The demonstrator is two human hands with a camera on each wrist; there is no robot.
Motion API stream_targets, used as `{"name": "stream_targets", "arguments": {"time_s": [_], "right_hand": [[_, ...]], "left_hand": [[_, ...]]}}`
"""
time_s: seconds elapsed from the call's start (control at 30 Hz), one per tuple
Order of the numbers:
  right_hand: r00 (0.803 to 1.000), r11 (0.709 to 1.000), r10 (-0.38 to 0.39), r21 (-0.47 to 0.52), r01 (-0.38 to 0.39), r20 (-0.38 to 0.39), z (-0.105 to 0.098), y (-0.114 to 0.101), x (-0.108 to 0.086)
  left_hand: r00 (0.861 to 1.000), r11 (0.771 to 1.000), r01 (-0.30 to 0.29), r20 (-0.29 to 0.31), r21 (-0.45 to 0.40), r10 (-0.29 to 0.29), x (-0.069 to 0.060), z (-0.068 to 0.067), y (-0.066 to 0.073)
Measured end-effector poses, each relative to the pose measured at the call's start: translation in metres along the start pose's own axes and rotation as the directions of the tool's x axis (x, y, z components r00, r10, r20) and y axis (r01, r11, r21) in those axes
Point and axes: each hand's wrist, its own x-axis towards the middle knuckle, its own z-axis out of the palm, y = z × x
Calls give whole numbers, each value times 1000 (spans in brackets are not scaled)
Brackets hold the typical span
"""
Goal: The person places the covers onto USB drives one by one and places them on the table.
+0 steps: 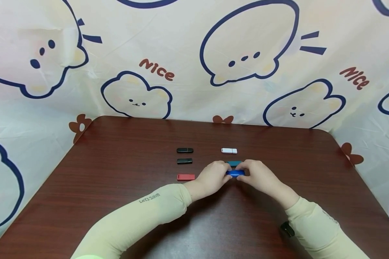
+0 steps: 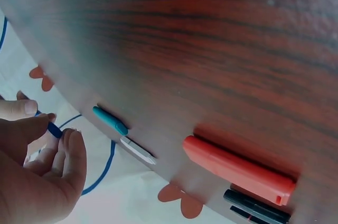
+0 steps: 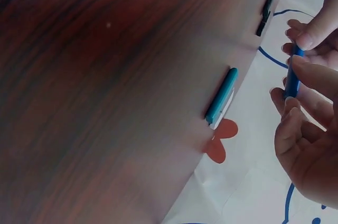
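Observation:
A blue USB stick (image 1: 235,173) is held between both hands, raised off the table in the wrist views. My left hand (image 1: 211,177) pinches its left end between thumb and fingers. At the other end, the right hand (image 1: 259,175) pinches it the same way. In the right wrist view the blue stick (image 3: 292,76) lies lengthwise between the two sets of fingertips. Just behind the hands is a teal USB stick (image 1: 234,163), partly covered in the head view. A white USB stick (image 1: 229,151) lies farther back.
Left of the hands lie a red USB stick (image 1: 186,177) and two black ones, the nearer black stick (image 1: 184,161) and the farther black stick (image 1: 184,150). They rest on a dark brown wooden table (image 1: 133,151). A patterned cloth (image 1: 188,46) hangs behind the table.

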Motion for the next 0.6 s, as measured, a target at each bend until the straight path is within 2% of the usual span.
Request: {"name": "stream_targets", "arguments": {"time_s": [0.37, 0.47, 0.6], "right_hand": [[998, 994, -69, -89, 68, 0, 3, -9, 2], [999, 991, -52, -123, 52, 7, 3, -7, 3], [1000, 985, 7, -175, -2, 28, 4, -1, 6]], "left_hand": [[1000, 1000, 1, -1, 20, -1, -2, 0, 0], [999, 999, 24, -22, 36, -23, -3, -3, -3], [997, 997, 62, -51, 35, -60, -6, -10, -9]]}}
